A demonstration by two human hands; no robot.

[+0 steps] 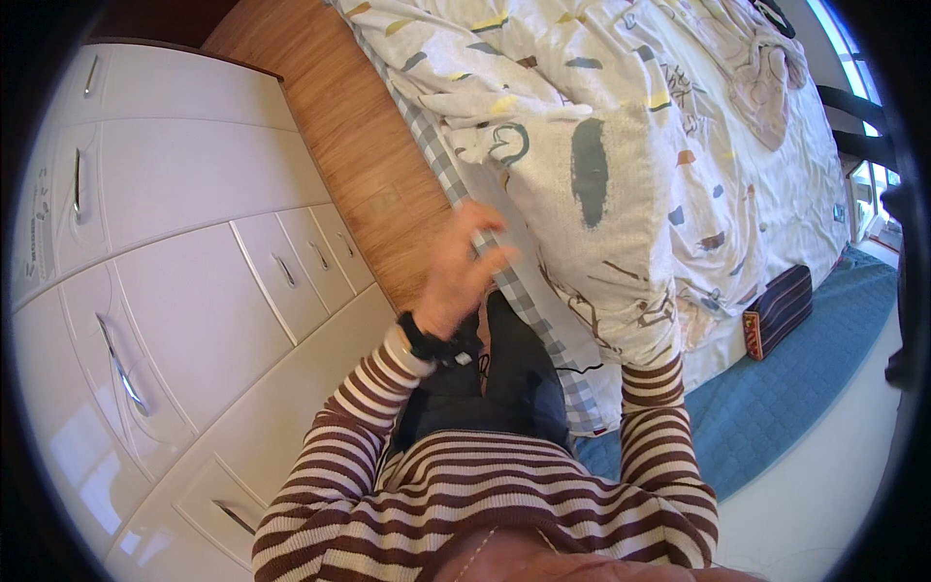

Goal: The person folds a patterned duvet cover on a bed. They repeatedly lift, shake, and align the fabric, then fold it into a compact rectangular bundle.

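My left hand (462,265) is motion-blurred above the near edge of the bed, its fingers apart and holding nothing. A dark band sits around that wrist. My right forearm reaches into or under a patterned duvet cover (618,240), white with grey, yellow and brown marks. The fabric hides that hand completely, so its grip does not show. Rumpled folds of the cover spread over the far part of the bed. Beside my legs runs a grey checked border (520,291) along the mattress side.
White cabinets (182,269) with metal handles line the left side, and a wood floor (378,182) runs between them and the bed. A dark striped pouch (778,313) lies by a blue quilted mat (764,393). Pinkish clothing (764,94) rests at the far right.
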